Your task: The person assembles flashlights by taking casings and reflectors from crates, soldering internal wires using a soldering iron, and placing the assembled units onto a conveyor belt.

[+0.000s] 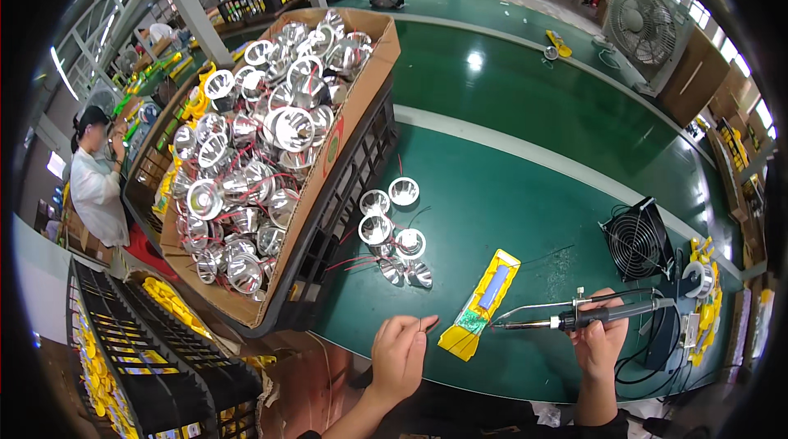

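My right hand grips a soldering iron with a dark handle and a thin curved metal solder-feed tube above it. The iron's tip points left, at the green circuit board inside a yellow plastic housing. In the same housing lies a blue cylindrical battery. Just left of the housing, my left hand is closed in a pinch on what looks like a thin wire. Whether the tip touches the board is too small to tell.
Several loose reflector cups with wires lie on the green table. A cardboard box full of such cups sits in a black crate at left. A small black fan and a solder spool stand at right. A person is at far left.
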### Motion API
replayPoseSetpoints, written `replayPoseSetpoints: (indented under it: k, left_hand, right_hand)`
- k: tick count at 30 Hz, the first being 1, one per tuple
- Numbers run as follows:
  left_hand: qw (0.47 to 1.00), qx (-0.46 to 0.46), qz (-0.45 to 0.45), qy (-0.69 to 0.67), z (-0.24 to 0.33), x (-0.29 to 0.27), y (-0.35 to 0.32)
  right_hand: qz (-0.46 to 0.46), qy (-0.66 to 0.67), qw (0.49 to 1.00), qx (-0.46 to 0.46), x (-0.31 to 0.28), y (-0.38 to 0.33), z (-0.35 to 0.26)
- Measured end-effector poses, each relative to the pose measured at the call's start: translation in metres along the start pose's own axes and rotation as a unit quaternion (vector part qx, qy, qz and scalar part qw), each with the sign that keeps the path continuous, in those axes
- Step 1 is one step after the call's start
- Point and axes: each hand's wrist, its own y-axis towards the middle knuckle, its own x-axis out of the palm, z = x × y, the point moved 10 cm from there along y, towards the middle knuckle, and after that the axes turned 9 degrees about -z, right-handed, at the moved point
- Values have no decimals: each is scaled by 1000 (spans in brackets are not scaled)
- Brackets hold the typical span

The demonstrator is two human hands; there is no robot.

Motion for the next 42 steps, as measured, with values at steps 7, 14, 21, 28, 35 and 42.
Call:
replayPoseSetpoints:
  k: [7,14,21,28,35,42]
  left_hand:
    - [995,-49,30,-82,-15,-3,-4]
    - [997,-70,-12,-36,-6,13,5]
    - [997,-73,-5,12,-5,25,5]
    - [996,-86,-7,14,-10,28,3]
    - [996,-84,-6,4,-13,28,3]
    - [997,-79,-8,1,-13,29,2]
  right_hand:
    - [0,-41,998,38,3,21,8]
    - [-67,-27,987,145,11,54,46]
    - [-29,-59,997,52,10,35,43]
    - [-52,-122,991,23,16,34,40]
    - [-45,-107,988,97,15,33,54]
    - [-46,-140,983,109,14,32,57]
